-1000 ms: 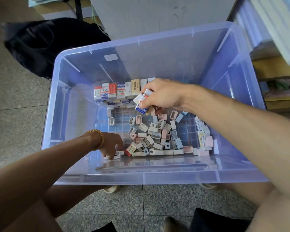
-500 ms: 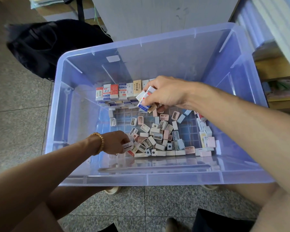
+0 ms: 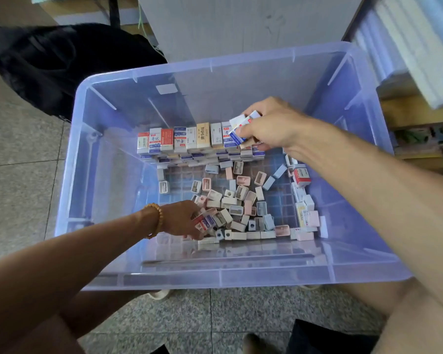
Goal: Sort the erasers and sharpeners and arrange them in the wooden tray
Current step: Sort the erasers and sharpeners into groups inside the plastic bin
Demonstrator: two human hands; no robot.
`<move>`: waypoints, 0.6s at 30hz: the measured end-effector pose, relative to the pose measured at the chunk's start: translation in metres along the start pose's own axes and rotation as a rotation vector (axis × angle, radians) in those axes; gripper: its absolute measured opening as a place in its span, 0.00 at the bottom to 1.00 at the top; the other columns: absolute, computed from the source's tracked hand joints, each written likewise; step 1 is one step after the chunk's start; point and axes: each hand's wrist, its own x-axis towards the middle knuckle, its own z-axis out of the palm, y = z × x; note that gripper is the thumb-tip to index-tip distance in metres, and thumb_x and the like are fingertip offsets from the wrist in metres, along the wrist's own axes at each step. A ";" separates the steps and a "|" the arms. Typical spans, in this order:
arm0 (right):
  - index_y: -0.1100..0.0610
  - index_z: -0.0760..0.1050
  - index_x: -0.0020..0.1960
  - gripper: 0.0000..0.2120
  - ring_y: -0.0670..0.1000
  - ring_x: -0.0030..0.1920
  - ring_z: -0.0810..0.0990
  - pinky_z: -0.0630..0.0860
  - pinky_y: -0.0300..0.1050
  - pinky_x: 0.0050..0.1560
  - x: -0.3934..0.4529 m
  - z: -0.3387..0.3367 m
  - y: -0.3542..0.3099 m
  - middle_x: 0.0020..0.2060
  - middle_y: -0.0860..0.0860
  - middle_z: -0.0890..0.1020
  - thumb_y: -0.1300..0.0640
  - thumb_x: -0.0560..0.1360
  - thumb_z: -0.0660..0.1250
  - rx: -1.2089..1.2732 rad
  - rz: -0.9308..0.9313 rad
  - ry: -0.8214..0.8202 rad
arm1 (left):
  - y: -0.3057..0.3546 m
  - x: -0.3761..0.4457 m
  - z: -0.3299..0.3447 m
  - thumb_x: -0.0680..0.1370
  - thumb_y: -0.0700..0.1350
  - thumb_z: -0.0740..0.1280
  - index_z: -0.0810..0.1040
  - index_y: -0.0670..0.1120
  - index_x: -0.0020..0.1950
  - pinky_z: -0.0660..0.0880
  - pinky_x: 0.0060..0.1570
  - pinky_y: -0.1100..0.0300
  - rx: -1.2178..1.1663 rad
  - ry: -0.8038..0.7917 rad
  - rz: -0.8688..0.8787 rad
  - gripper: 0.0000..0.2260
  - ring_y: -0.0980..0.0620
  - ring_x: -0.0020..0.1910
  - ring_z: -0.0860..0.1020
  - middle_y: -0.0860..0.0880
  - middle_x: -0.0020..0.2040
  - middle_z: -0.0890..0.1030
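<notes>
Inside a clear blue plastic bin (image 3: 92,205), a row of boxed erasers (image 3: 184,140) stands upright against the far wall. Loose white, pink and blue sharpeners (image 3: 237,200) lie heaped on the bin floor. My right hand (image 3: 271,126) pinches two or three boxed erasers (image 3: 241,130) at the right end of that row. My left hand (image 3: 182,219), with a bead bracelet on the wrist, grips boxed erasers (image 3: 205,222) at the left edge of the heap. No wooden tray shows.
More erasers and sharpeners (image 3: 303,200) lie along the bin's right wall. A black bag (image 3: 56,62) sits on the tiled floor at the back left. Shelves with stacked goods (image 3: 417,54) stand to the right, a grey cabinet (image 3: 241,24) behind the bin.
My right hand carried its erasers up and right to the row's right end. My left hand slid right into the heap and took hold of erasers there.
</notes>
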 end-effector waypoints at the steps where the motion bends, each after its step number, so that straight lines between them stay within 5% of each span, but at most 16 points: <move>1: 0.54 0.79 0.48 0.05 0.48 0.38 0.82 0.82 0.52 0.49 0.002 -0.001 0.001 0.44 0.53 0.83 0.61 0.74 0.72 0.017 0.012 0.054 | 0.002 -0.001 0.000 0.76 0.45 0.72 0.74 0.44 0.47 0.71 0.36 0.68 0.027 0.007 0.006 0.08 0.54 0.37 0.74 0.49 0.43 0.78; 5: 0.52 0.72 0.40 0.12 0.54 0.46 0.85 0.84 0.51 0.48 0.017 0.000 0.010 0.49 0.55 0.83 0.63 0.73 0.73 0.185 0.094 0.169 | 0.005 -0.003 0.000 0.78 0.47 0.69 0.69 0.46 0.49 0.68 0.40 0.62 0.120 -0.001 0.002 0.09 0.51 0.43 0.73 0.50 0.47 0.73; 9: 0.56 0.74 0.47 0.09 0.57 0.51 0.84 0.82 0.49 0.45 0.035 0.005 0.032 0.54 0.58 0.82 0.64 0.73 0.73 0.327 0.215 0.200 | 0.005 -0.011 -0.012 0.79 0.46 0.67 0.69 0.46 0.49 0.68 0.41 0.61 0.137 0.032 -0.004 0.08 0.53 0.40 0.72 0.52 0.44 0.73; 14: 0.60 0.76 0.60 0.14 0.53 0.46 0.84 0.75 0.41 0.32 0.047 0.012 0.047 0.52 0.57 0.84 0.64 0.75 0.71 0.316 0.308 0.239 | 0.011 -0.026 -0.033 0.78 0.43 0.69 0.76 0.45 0.48 0.78 0.41 0.60 -0.243 0.205 0.059 0.04 0.50 0.43 0.81 0.48 0.42 0.82; 18: 0.58 0.77 0.54 0.07 0.48 0.38 0.82 0.73 0.41 0.31 0.056 0.020 0.045 0.46 0.55 0.84 0.63 0.76 0.70 0.262 0.292 0.196 | 0.014 -0.030 -0.037 0.77 0.44 0.71 0.77 0.42 0.52 0.80 0.42 0.60 -0.543 0.261 0.082 0.07 0.48 0.48 0.83 0.44 0.48 0.84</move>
